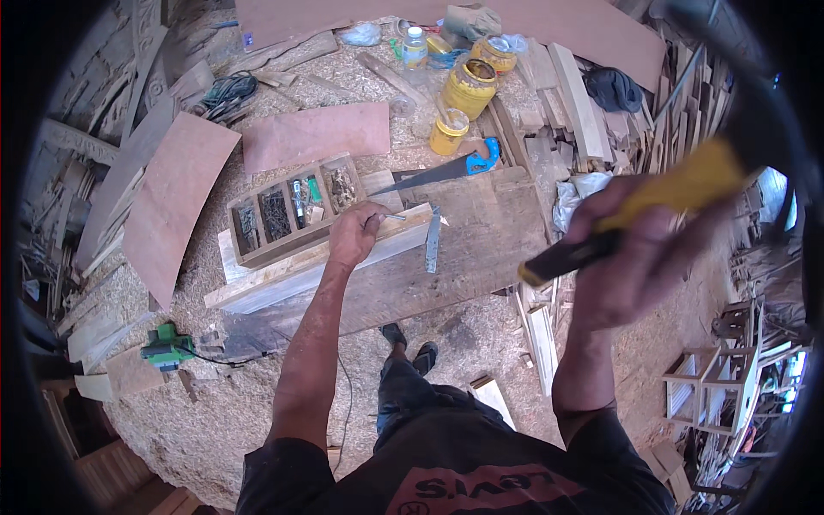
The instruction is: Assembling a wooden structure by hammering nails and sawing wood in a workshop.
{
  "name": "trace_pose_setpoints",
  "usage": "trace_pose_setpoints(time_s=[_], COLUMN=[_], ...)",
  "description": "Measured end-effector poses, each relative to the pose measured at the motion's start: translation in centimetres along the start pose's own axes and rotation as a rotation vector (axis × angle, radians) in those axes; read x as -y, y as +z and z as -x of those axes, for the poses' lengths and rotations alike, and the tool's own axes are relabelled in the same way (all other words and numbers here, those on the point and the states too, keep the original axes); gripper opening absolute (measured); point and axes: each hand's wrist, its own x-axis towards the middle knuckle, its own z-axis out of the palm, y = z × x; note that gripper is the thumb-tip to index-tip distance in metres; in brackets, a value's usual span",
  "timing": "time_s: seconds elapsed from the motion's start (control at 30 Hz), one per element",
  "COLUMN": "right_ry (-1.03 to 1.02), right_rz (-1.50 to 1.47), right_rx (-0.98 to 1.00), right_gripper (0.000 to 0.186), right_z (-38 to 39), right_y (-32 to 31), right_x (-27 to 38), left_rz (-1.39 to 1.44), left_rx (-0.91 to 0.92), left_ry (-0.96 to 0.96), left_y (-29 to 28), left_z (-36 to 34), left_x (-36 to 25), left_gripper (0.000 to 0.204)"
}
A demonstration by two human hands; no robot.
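Note:
Near the middle, my left hand (356,236) is closed in a pinch on a thin grey nail (395,217) and rests on a pale wooden plank (292,276), close to its right end. My right hand (622,249) is raised at the right, wrapped round the yellow and black handle of a hammer (687,184). The hammer's dark head is blurred by motion at the upper right. Just behind the plank stands a divided wooden box (245,256) with nails and small items in its compartments. A grey metal strip (433,242) lies to the right of the plank's end.
A wooden workbench (489,227) bears a blue-handled handsaw (446,173). Yellow containers (469,88) and a clear jar (415,50) stand behind. Thin reddish sheets (176,206) lie at the left, near a green power tool (166,347) with a cord. Lumber piles (575,103) line the right.

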Motion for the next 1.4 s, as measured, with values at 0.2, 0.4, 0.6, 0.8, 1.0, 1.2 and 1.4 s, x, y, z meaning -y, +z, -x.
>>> trace_pose_setpoints(time_s=[0.2,0.4,0.6,0.8,1.0,1.2,1.4], right_ry=[-0.134,0.578,0.353,-0.131,0.651,0.622,0.628], right_rz=[-0.14,0.465,0.3,-0.318,0.534,0.658,0.704], right_rx=[-0.113,0.615,0.281,-0.078,0.533,0.687,0.649], right_gripper=[0.056,0.058,0.058,0.046,0.07,0.071,0.07], right_z=[3.6,17.2,3.9,1.2,21.6,21.1,20.7], right_y=[1.8,0.3,0.9,-0.5,-0.7,0.1,-0.5], right_x=[-5.3,-11.1,-2.5,-2.2,-11.9,-12.2,-12.9], left_rz=[-0.001,-0.034,-0.068,-0.079,-0.085,-0.105,-0.326], left_rx=[-0.01,-0.084,-0.057,-0.048,-0.075,-0.132,-0.372], left_ry=[0.049,0.158,0.11,0.125,0.149,0.276,0.293], left_y=[0.4,0.9,0.6,0.6,1.2,0.6,-4.2], left_z=[-0.7,-1.8,0.7,0.7,-0.2,1.0,1.1], left_x=[-0.3,0.1,-1.1,-1.9,-0.9,-0.1,-5.6], left_gripper=[0.015,0.015,0.018,0.02,0.019,0.018,0.012])
